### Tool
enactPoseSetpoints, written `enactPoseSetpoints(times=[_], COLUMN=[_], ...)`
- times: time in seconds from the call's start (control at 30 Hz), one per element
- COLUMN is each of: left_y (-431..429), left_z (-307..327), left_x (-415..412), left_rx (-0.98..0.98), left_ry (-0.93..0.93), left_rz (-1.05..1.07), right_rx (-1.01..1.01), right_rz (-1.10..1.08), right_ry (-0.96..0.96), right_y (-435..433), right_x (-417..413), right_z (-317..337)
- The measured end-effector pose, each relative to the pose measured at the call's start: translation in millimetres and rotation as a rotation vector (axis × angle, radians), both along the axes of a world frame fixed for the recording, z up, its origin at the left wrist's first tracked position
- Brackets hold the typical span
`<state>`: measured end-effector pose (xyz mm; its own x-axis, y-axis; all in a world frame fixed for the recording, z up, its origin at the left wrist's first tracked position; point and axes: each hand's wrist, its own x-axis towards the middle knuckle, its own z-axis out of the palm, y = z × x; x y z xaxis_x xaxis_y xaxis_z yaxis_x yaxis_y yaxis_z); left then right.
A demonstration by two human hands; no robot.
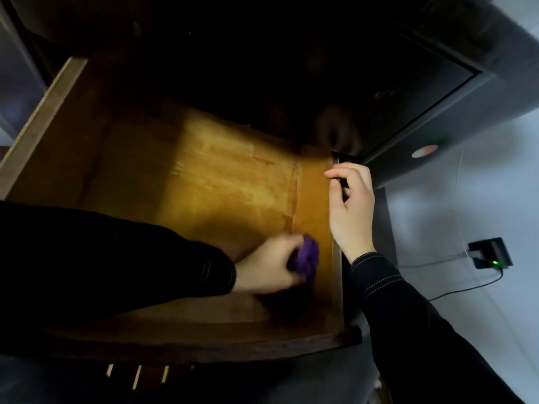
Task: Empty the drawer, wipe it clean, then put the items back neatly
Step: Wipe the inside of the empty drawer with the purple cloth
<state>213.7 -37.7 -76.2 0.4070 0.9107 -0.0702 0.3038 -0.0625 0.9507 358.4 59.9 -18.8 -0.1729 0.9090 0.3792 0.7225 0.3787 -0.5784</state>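
Observation:
A wooden drawer is pulled out below me, and its yellow-brown floor holds no items. My left hand is shut on a crumpled purple cloth pressed to the drawer floor near the right front corner; hand and cloth are blurred by motion. My right hand rests on the drawer's right side wall, thumb inside and fingers curled over the outer edge. The back of the drawer is lost in deep shadow under the dark desk top.
The drawer's dark front panel lies nearest me. To the right is a pale floor with a black charger showing a green light and its cable. A dark desk edge runs diagonally above the right hand.

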Motion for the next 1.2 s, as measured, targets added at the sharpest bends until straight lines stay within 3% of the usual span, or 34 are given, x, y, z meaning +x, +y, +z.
enactPoseSetpoints(times=[0.07, 0.13, 0.3, 0.5, 0.7, 0.9, 1.03, 1.2], left_y=[-23.3, -30.1, -30.5, -24.6, -25.8, -25.8, -27.4, -25.7], left_z=[6.3, 14.5, 41.9, 36.9, 66.2, 70.1, 70.1, 62.5], left_x=[-2.6, -9.0, -17.8, -18.5, -15.8, -9.8, -9.4, -14.7], left_rx=[-0.200, -0.278, -0.005, 0.165, 0.574, 0.682, 0.728, 0.626], left_ry=[-0.022, -0.042, -0.118, 0.316, 0.298, 0.582, 0.596, 0.640], left_rz=[-0.196, -0.256, -0.398, -0.551, -0.591, -0.709, -0.728, -0.740], right_rx=[0.001, -0.001, 0.014, 0.002, 0.018, 0.018, 0.023, 0.001], right_rz=[-0.009, -0.016, -0.032, -0.029, -0.041, -0.036, -0.037, -0.054], right_ry=[0.003, 0.007, 0.025, 0.006, 0.018, 0.001, -0.042, -0.097], right_y=[-0.6, -1.9, -3.7, -6.5, -4.4, -6.0, -8.1, -10.1], right_x=[0.0, -0.9, -1.6, -3.2, -1.6, -2.5, -3.0, -4.9], right_z=[-0.5, -0.4, -1.4, 1.5, -2.4, -0.3, 2.5, 6.4])
